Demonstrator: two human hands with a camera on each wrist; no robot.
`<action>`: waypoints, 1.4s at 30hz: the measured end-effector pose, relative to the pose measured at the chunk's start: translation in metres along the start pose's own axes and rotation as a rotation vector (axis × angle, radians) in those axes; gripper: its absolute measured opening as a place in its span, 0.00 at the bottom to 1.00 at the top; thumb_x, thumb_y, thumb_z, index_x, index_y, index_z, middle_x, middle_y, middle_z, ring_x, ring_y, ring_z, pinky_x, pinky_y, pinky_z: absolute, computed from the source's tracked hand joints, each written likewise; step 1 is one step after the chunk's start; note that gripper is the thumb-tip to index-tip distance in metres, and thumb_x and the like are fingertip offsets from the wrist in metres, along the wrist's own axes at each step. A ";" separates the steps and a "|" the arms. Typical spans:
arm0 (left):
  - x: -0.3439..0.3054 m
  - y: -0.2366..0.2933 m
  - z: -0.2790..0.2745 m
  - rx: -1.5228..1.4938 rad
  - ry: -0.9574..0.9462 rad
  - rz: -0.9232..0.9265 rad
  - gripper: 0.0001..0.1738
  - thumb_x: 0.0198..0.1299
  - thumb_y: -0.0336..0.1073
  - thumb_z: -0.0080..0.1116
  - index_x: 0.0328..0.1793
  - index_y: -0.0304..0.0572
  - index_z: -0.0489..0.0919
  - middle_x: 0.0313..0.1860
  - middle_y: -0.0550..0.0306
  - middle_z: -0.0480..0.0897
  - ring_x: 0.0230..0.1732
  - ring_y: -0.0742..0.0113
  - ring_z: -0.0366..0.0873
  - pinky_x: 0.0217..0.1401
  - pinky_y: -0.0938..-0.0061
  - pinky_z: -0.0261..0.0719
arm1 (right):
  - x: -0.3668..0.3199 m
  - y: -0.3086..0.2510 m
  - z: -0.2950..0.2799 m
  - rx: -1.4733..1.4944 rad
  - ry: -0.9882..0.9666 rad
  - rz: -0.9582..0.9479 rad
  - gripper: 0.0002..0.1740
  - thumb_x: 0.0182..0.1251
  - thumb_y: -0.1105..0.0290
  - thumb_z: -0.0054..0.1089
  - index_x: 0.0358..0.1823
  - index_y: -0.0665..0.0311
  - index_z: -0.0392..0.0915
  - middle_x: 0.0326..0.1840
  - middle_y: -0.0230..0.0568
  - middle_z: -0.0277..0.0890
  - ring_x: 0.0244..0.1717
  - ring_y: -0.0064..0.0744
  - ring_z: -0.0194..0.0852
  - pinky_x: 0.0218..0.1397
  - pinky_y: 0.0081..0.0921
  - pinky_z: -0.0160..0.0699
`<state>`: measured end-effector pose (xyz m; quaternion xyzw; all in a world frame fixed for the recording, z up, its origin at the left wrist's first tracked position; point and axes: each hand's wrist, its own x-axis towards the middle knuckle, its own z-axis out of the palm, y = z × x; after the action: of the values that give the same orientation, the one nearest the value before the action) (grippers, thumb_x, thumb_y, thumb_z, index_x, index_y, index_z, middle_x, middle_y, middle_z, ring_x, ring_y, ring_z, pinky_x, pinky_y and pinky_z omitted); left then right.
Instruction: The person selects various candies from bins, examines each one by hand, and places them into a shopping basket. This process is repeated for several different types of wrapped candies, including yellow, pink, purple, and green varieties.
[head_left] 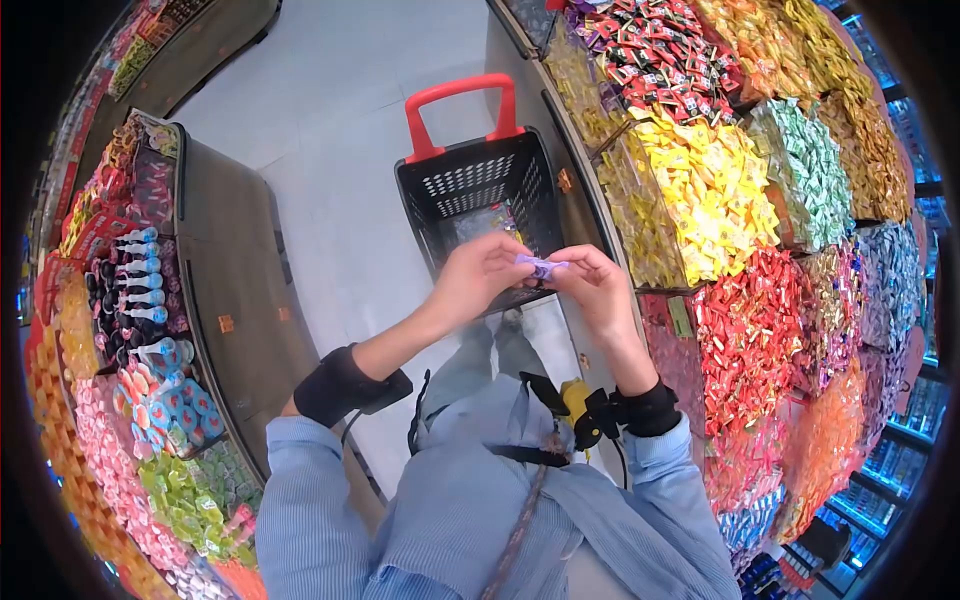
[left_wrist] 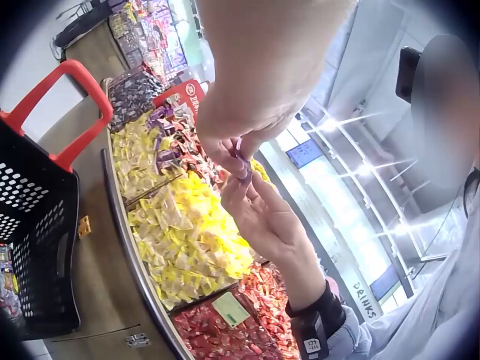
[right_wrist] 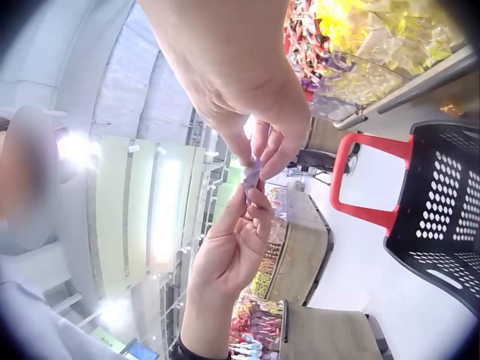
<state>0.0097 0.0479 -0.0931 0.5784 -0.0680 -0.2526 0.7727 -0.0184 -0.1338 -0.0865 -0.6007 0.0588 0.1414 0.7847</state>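
In the head view, both hands meet above the near end of a black shopping basket with a red handle. My left hand [head_left: 478,275] pinches one end of a small purple wrapped candy [head_left: 541,267] between thumb and fingers. My right hand [head_left: 600,292] pinches its other end, so the candy stretches between the two sets of fingertips. The right wrist view shows the purple wrapper [right_wrist: 252,178] twisted upright between the fingers. In the left wrist view the hands hide most of it.
The basket [head_left: 408,190] stands on the pale floor [head_left: 330,170], with some packaged goods [head_left: 485,222] inside. Bins of yellow candy [head_left: 700,190], red candy [head_left: 755,330] and green candy [head_left: 800,170] line the right side. A brown-sided display [head_left: 235,270] of sweets runs along the left.
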 end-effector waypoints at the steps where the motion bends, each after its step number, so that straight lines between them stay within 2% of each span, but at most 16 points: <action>1: -0.001 0.002 0.003 -0.013 -0.012 0.007 0.06 0.56 0.25 0.52 0.39 0.33 0.71 0.34 0.55 0.77 0.35 0.74 0.76 0.38 0.82 0.73 | -0.004 -0.002 0.002 0.018 0.002 0.000 0.09 0.59 0.80 0.49 0.42 0.70 0.70 0.37 0.39 0.74 0.36 0.23 0.73 0.44 0.20 0.75; 5: -0.005 0.020 0.009 -0.028 -0.043 -0.021 0.05 0.56 0.25 0.52 0.37 0.33 0.71 0.34 0.56 0.78 0.35 0.74 0.76 0.38 0.82 0.73 | -0.016 -0.011 0.011 0.172 0.103 0.014 0.08 0.56 0.80 0.53 0.38 0.70 0.71 0.35 0.42 0.76 0.35 0.26 0.75 0.42 0.21 0.74; 12: -0.005 0.018 0.010 0.018 -0.129 -0.052 0.04 0.56 0.27 0.53 0.36 0.33 0.72 0.34 0.54 0.79 0.35 0.74 0.76 0.37 0.82 0.74 | -0.026 -0.006 0.006 0.074 0.153 -0.122 0.04 0.53 0.83 0.56 0.31 0.72 0.76 0.30 0.40 0.75 0.31 0.26 0.74 0.37 0.20 0.75; 17: -0.001 0.006 0.021 0.027 -0.132 -0.098 0.05 0.55 0.27 0.55 0.34 0.32 0.73 0.30 0.56 0.79 0.32 0.76 0.75 0.35 0.83 0.74 | -0.039 0.006 -0.006 0.070 0.195 -0.126 0.04 0.52 0.83 0.57 0.31 0.73 0.77 0.30 0.40 0.74 0.30 0.26 0.74 0.36 0.20 0.75; 23: 0.002 -0.002 0.048 0.060 -0.235 -0.106 0.05 0.55 0.28 0.55 0.33 0.32 0.74 0.30 0.57 0.79 0.32 0.76 0.76 0.36 0.82 0.74 | -0.070 0.006 -0.022 0.141 0.281 -0.126 0.04 0.51 0.82 0.58 0.31 0.73 0.77 0.31 0.39 0.75 0.32 0.26 0.74 0.38 0.20 0.75; 31: -0.008 -0.010 0.114 0.136 -0.399 -0.088 0.06 0.56 0.29 0.54 0.34 0.32 0.73 0.30 0.57 0.78 0.32 0.76 0.75 0.37 0.83 0.73 | -0.138 0.004 -0.058 0.197 0.375 -0.189 0.04 0.52 0.79 0.58 0.30 0.71 0.76 0.32 0.41 0.76 0.32 0.26 0.74 0.39 0.20 0.75; 42: -0.056 -0.062 0.248 0.148 -0.640 -0.190 0.06 0.56 0.29 0.53 0.35 0.31 0.74 0.31 0.56 0.79 0.34 0.73 0.76 0.38 0.80 0.75 | -0.292 0.015 -0.129 0.229 0.454 -0.158 0.05 0.53 0.77 0.59 0.30 0.71 0.75 0.30 0.42 0.76 0.30 0.25 0.75 0.38 0.21 0.75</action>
<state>-0.1564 -0.1512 -0.0600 0.5279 -0.2711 -0.4864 0.6412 -0.2915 -0.2979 -0.0587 -0.5270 0.2021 -0.0664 0.8228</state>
